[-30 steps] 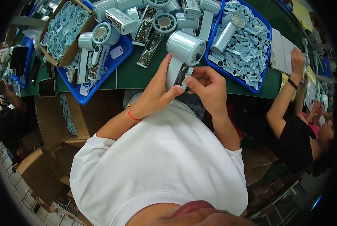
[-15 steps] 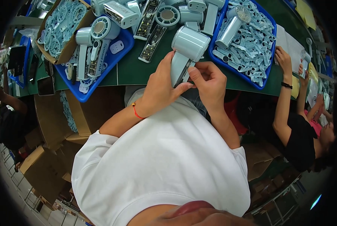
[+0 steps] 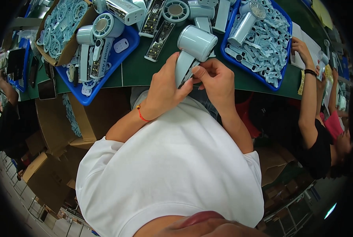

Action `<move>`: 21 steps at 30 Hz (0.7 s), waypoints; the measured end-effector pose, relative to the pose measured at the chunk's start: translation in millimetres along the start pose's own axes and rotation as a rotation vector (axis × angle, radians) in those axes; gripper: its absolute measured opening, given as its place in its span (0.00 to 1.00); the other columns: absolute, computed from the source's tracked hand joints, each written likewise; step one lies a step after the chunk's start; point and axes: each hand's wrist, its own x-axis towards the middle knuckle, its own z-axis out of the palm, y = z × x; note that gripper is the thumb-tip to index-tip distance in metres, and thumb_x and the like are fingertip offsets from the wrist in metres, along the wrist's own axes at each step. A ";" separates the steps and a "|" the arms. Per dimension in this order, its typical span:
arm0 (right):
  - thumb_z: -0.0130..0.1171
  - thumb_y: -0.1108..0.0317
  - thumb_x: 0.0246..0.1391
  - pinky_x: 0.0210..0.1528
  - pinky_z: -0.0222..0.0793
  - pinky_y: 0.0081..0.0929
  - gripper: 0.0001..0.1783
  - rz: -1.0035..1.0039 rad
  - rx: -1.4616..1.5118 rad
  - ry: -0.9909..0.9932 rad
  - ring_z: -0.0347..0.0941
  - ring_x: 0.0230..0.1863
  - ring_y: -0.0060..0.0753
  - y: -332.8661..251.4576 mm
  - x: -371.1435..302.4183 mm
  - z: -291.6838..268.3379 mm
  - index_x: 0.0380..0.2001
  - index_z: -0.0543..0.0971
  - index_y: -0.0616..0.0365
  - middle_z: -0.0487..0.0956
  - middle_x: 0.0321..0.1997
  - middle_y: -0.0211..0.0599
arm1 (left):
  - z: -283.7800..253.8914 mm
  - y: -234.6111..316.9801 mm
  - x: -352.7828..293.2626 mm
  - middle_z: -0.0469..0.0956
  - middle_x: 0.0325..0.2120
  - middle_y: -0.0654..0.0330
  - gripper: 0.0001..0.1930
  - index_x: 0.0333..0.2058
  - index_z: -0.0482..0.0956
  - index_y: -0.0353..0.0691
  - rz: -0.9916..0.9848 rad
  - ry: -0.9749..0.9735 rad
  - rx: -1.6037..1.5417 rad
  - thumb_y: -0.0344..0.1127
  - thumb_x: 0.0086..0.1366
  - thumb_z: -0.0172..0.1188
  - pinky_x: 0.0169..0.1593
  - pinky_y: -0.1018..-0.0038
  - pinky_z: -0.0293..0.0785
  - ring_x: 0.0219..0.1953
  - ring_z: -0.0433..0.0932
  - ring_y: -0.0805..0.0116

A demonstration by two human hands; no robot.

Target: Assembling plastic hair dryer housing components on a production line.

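Note:
A light-blue handheld fan with a thick round head is tilted over the near edge of the green table. My left hand is wrapped round its handle, and a dark opening runs along the handle's side. At that opening the thumb and fingers of my right hand are pinched together against the handle. Whether a small part is between them is hidden. Just beyond lie several more fans, among them one with a bare circuit board showing in its handle.
On the right, a blue tray holds many light-blue plastic parts and a clear-fronted fan. To the left, another blue tray carries fans beside a cardboard box of rings. A phone lies leftward. A co-worker's hand reaches over paper.
The fan has shifted slightly left and turned a little, showing more of the dark opening. My right thumb has moved up along the handle. The co-worker's arm at right has shifted.

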 end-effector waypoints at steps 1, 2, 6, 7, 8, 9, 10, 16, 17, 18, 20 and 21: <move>0.65 0.61 0.49 0.21 0.68 0.15 0.18 0.060 0.049 -0.060 0.77 0.26 0.22 3.5 3.2 -2.2 0.36 0.75 0.66 0.78 0.26 0.33 | -0.8 0.8 0.0 0.74 0.34 0.40 0.34 0.53 0.58 0.27 0.000 -0.004 -0.001 0.35 0.50 0.63 0.37 0.62 0.74 0.34 0.77 0.45; 0.65 0.61 0.49 0.21 0.68 0.15 0.18 0.063 0.050 -0.057 0.77 0.26 0.22 7.9 6.0 -2.9 0.36 0.75 0.66 0.78 0.26 0.33 | -2.3 1.9 0.4 0.74 0.34 0.40 0.34 0.53 0.59 0.27 -0.001 -0.020 -0.030 0.36 0.50 0.63 0.37 0.62 0.74 0.34 0.77 0.45; 0.65 0.52 0.48 0.28 0.68 0.16 0.28 0.037 0.277 -0.189 0.75 0.31 0.22 11.8 5.9 -3.1 0.42 0.72 0.65 0.77 0.32 0.33 | -5.2 2.8 -3.6 0.75 0.34 0.42 0.33 0.53 0.59 0.27 -0.036 -0.072 -0.123 0.37 0.52 0.60 0.38 0.64 0.74 0.34 0.78 0.46; 0.65 0.49 0.47 0.35 0.70 0.19 0.33 0.050 0.273 -0.210 0.75 0.37 0.24 10.7 3.1 -1.4 0.46 0.70 0.65 0.76 0.37 0.36 | -5.9 3.3 -3.8 0.75 0.34 0.42 0.33 0.53 0.59 0.27 -0.035 -0.070 -0.123 0.37 0.52 0.60 0.38 0.64 0.74 0.34 0.78 0.46; 0.65 0.49 0.47 0.35 0.70 0.19 0.33 0.047 0.272 -0.213 0.75 0.37 0.24 17.1 0.6 1.9 0.46 0.70 0.65 0.76 0.37 0.36 | -7.2 4.2 -3.6 0.74 0.36 0.41 0.34 0.54 0.58 0.27 -0.081 -0.133 -0.223 0.37 0.52 0.60 0.41 0.65 0.73 0.37 0.77 0.46; 0.65 0.49 0.47 0.43 0.67 0.23 0.37 -0.122 0.305 -0.228 0.71 0.44 0.27 25.6 0.3 6.2 0.51 0.66 0.65 0.74 0.43 0.38 | -8.6 4.9 -1.4 0.73 0.39 0.41 0.35 0.55 0.56 0.27 -0.122 -0.191 -0.321 0.38 0.52 0.59 0.44 0.65 0.71 0.40 0.76 0.46; 0.65 0.48 0.46 0.52 0.64 0.28 0.41 -0.293 0.339 -0.245 0.68 0.51 0.30 28.9 -0.5 8.9 0.55 0.63 0.64 0.71 0.49 0.41 | -7.9 3.2 -0.8 0.73 0.39 0.41 0.35 0.55 0.56 0.27 -0.117 -0.180 -0.318 0.38 0.52 0.59 0.44 0.65 0.71 0.40 0.76 0.46; 0.62 0.67 0.49 0.54 0.64 0.28 0.25 -0.630 -0.034 -0.052 0.70 0.48 0.33 7.9 -0.8 10.5 0.50 0.68 0.61 0.74 0.45 0.39 | -10.5 -7.7 -12.7 0.58 0.50 0.45 0.41 0.60 0.55 0.32 0.298 0.195 0.021 0.28 0.45 0.61 0.53 0.65 0.60 0.50 0.60 0.51; 0.61 0.71 0.48 0.49 0.66 0.27 0.15 -0.910 0.425 0.013 0.71 0.44 0.34 12.2 7.0 23.8 0.41 0.73 0.60 0.74 0.42 0.38 | -16.3 -20.9 -19.5 0.59 0.49 0.46 0.35 0.56 0.60 0.31 0.342 0.218 0.049 0.28 0.47 0.59 0.48 0.69 0.64 0.46 0.64 0.56; 0.61 0.71 0.48 0.49 0.66 0.27 0.15 -0.911 0.429 0.005 0.71 0.44 0.34 25.2 9.3 22.0 0.41 0.73 0.60 0.74 0.42 0.38 | -21.7 -29.0 -27.8 0.60 0.48 0.46 0.30 0.52 0.65 0.30 0.384 0.237 0.073 0.27 0.48 0.57 0.43 0.72 0.67 0.42 0.68 0.61; 0.61 0.72 0.47 0.46 0.67 0.28 0.13 -0.953 -0.578 -0.005 0.71 0.42 0.33 47.7 12.9 11.6 0.37 0.73 0.58 0.74 0.40 0.36 | -19.6 -20.5 -38.7 0.71 0.27 0.57 0.13 0.34 0.75 0.32 0.568 0.053 -0.075 0.23 0.47 0.55 0.28 0.75 0.68 0.23 0.68 0.67; 0.61 0.75 0.46 0.46 0.67 0.28 0.15 -0.992 -0.593 0.004 0.71 0.40 0.30 42.1 11.5 14.8 0.39 0.72 0.55 0.73 0.40 0.35 | -15.5 -16.7 -40.3 0.71 0.19 0.61 0.10 0.31 0.76 0.33 0.697 -0.099 -0.105 0.22 0.46 0.55 0.24 0.75 0.67 0.18 0.67 0.67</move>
